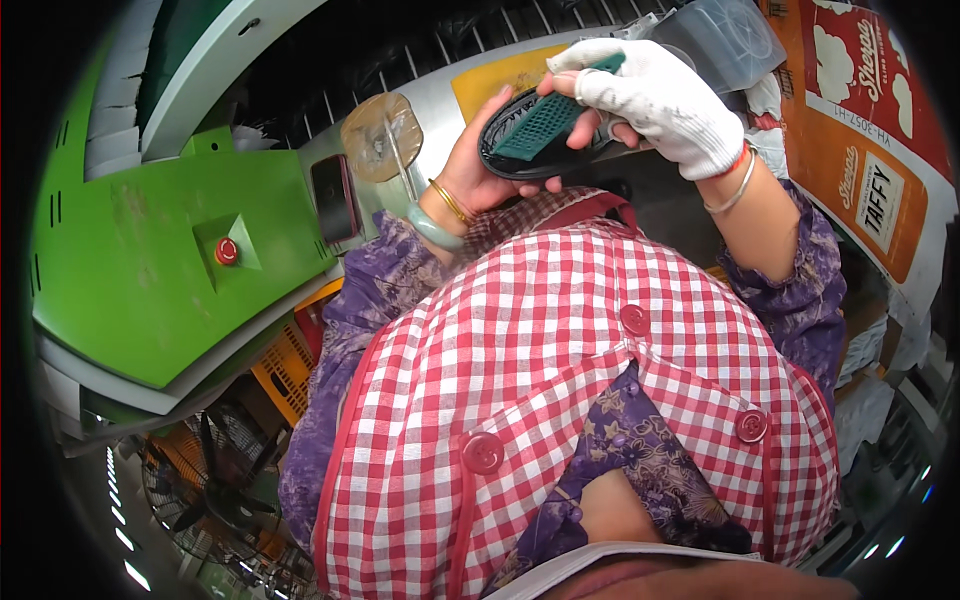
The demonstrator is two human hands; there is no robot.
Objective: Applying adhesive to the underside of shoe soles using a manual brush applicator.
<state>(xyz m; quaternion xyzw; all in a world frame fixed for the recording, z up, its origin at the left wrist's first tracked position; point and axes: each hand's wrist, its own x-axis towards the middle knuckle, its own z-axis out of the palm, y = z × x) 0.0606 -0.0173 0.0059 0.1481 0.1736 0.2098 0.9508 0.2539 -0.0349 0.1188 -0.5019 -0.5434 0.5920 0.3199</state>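
Both my hands are raised in front of me over the far edge of the workbench. My left hand [474,160], bare and with bangles at its wrist, cups a black shoe [540,177] from below, its fingers curled round the rim. In a white glove with bare fingertips, my right hand [655,105] grips a green insole [550,127] by its upper end, between thumb and fingers. The insole has a meshed surface and lies tilted, partly inside the shoe's opening. The shoe's far end is hidden behind my right fingers.
A green machine housing [130,260] with a red push button [227,251] stands at the left. Beside it lie a phone [333,198] and a round brown, film-like disc [382,138]. A clear plastic container [722,45] and printed boxes [880,190] are at the right. A fan [215,485] is at lower left.
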